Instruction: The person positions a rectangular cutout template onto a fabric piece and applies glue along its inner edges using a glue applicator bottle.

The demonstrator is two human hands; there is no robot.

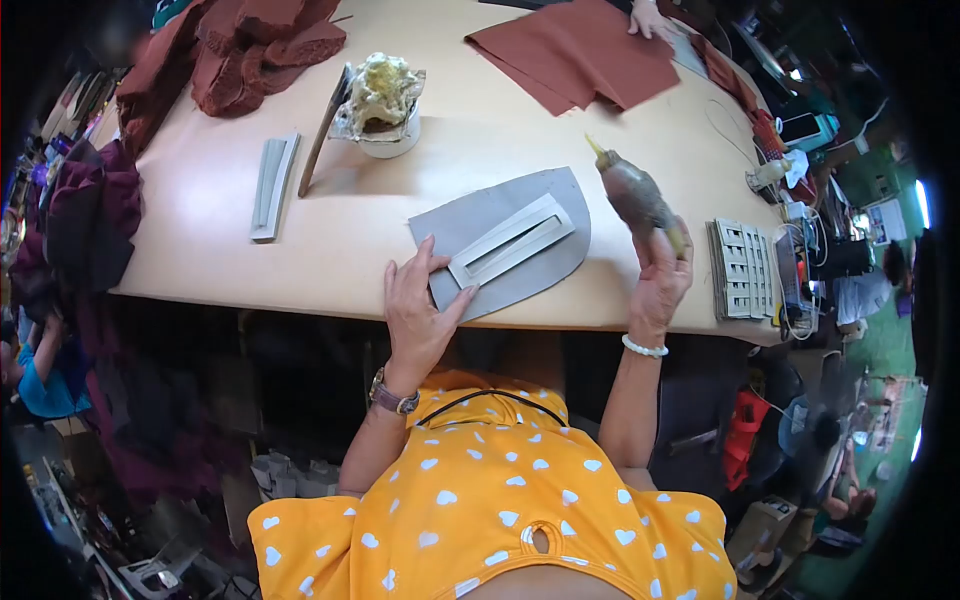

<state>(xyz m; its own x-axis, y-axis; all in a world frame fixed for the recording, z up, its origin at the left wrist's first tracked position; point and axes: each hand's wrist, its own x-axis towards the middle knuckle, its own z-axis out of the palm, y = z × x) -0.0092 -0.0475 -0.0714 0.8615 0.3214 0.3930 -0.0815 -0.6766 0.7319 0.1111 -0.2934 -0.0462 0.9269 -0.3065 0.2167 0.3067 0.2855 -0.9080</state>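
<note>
A grey D-shaped flat piece [440, 222], rounded at its right end, lies near the table's front edge. On it rests a pale long frame-like strip [512, 240] with a narrow slot, set at a slant. My left hand [415, 290] is open, fingers spread, its thumb and fingertips touching the grey piece and the strip's lower left end. To the right, my right hand [663, 275] grips a stained brown squeeze bottle [637, 193] by its lower end. The bottle is held above the table, its yellow nozzle pointing up and left, away from my body.
A white tub [392, 142] crusted with yellowish glue stands at the back, a dark stick [322, 135] leaning beside it. Pale strips [272, 188] lie left. Slotted pale pieces [742, 270] are stacked right. Another person's hand [650, 20] touches rust-coloured fabric [575, 55] at the far side.
</note>
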